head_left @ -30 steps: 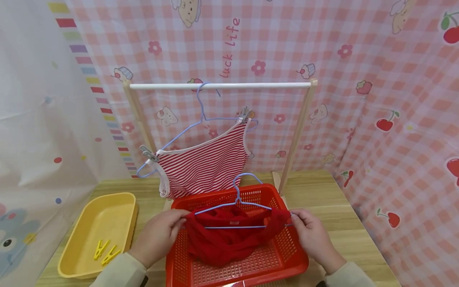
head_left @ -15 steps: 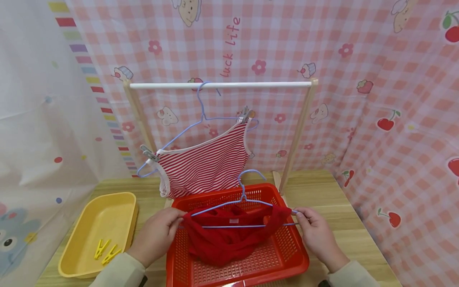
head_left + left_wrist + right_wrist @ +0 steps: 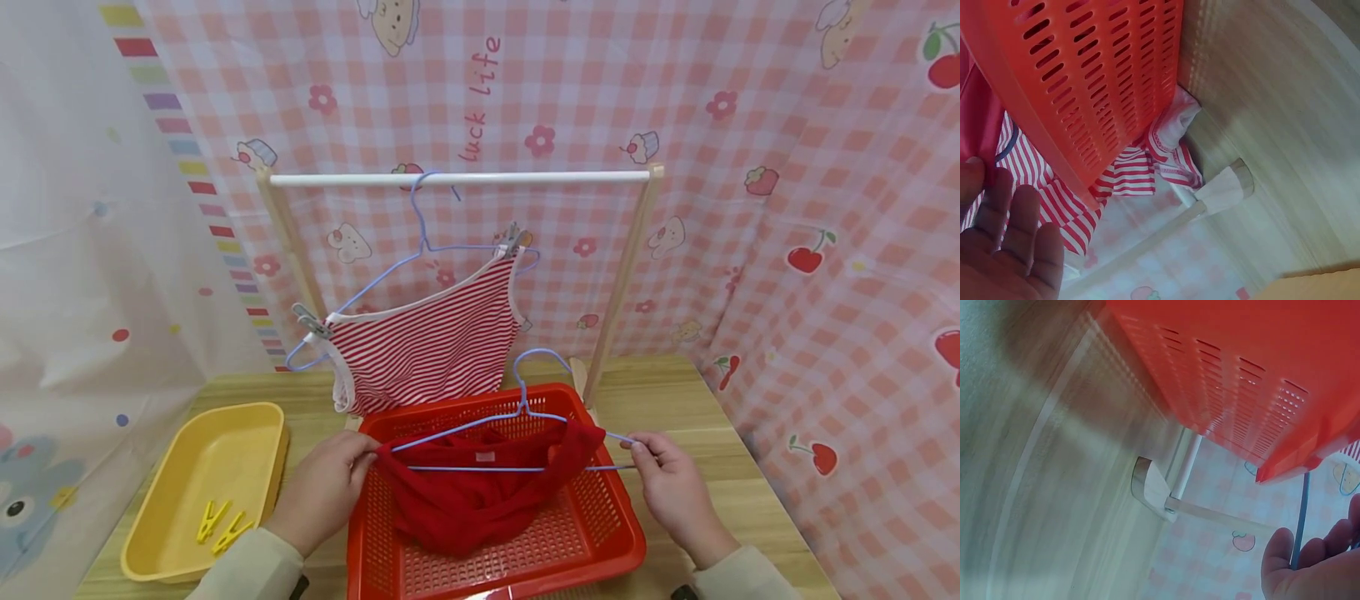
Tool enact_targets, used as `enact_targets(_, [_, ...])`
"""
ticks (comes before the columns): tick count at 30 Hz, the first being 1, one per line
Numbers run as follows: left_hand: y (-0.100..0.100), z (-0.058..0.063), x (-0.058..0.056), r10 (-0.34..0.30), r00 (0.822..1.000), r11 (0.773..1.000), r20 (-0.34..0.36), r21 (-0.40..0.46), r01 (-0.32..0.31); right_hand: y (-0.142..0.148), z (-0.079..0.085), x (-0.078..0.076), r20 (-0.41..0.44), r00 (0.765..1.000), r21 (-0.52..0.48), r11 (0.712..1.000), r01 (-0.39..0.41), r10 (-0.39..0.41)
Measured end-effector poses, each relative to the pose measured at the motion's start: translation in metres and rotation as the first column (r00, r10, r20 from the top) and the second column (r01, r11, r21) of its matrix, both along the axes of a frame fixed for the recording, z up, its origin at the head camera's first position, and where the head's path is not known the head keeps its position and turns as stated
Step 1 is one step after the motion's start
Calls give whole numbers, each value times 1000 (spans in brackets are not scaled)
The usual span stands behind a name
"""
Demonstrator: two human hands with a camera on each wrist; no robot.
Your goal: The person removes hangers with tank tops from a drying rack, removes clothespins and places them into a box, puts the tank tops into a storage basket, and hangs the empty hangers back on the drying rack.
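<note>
Over the basket, my left hand point(image 3: 322, 492) pinches the left corner of a red garment point(image 3: 480, 512) where it lies over the end of a blue wire hanger point(image 3: 522, 400). In the left wrist view, thumb and fingers meet on the red cloth point(image 3: 982, 119). My right hand point(image 3: 678, 492) pinches the hanger's right end, its wire point(image 3: 1303, 512) showing between thumb and fingers. The garment's right corner sits on the hanger, apart from that hand. A small pale label point(image 3: 485, 457) shows inside the neckline. The garment's lower part droops into the red basket point(image 3: 633, 542).
Behind the basket, a striped top point(image 3: 435, 333) hangs from another blue hanger point(image 3: 390, 271) with grey clips point(image 3: 512, 240), on a rack with a white rod point(image 3: 555, 177). At left stands a yellow tray point(image 3: 277, 417) holding two yellow clothespins point(image 3: 213, 521).
My right hand has moved right and let the garment's corner free, now pinching only the hanger. The hanger has slid right and its hook has risen. The left hand has shifted slightly left.
</note>
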State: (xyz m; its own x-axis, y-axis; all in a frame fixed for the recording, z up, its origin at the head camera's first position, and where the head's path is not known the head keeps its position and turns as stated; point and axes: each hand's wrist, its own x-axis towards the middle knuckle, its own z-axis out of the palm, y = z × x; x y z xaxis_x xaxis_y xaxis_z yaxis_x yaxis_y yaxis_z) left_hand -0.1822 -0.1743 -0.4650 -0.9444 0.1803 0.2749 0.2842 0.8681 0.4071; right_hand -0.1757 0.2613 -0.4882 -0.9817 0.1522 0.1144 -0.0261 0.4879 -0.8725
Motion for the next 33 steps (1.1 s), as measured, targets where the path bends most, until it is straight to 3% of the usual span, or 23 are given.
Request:
enact_targets(6, [3,0,-2,4,999,999,51,-37,-3,2,-1,0,-18,1000,19,1000,5,-5])
enact_targets(12, [15,2,-3,-32,999,998,23,-44,33,1,-1,0,-58,998,33,999,6,-4])
enact_targets(18, [24,4,-9,-29,999,998,27,-53,31,1,-2,1,-66,998,45,999,5,-2])
enact_targets(23, [22,2,-10,-34,999,999,24,-29,35,3,-2,0,-78,997,53,999,2,2])
enact_targets(33, [15,0,-10,5,996,1000,93,-2,-5,5,-2,-1,-111,994,59,998,17,-11])
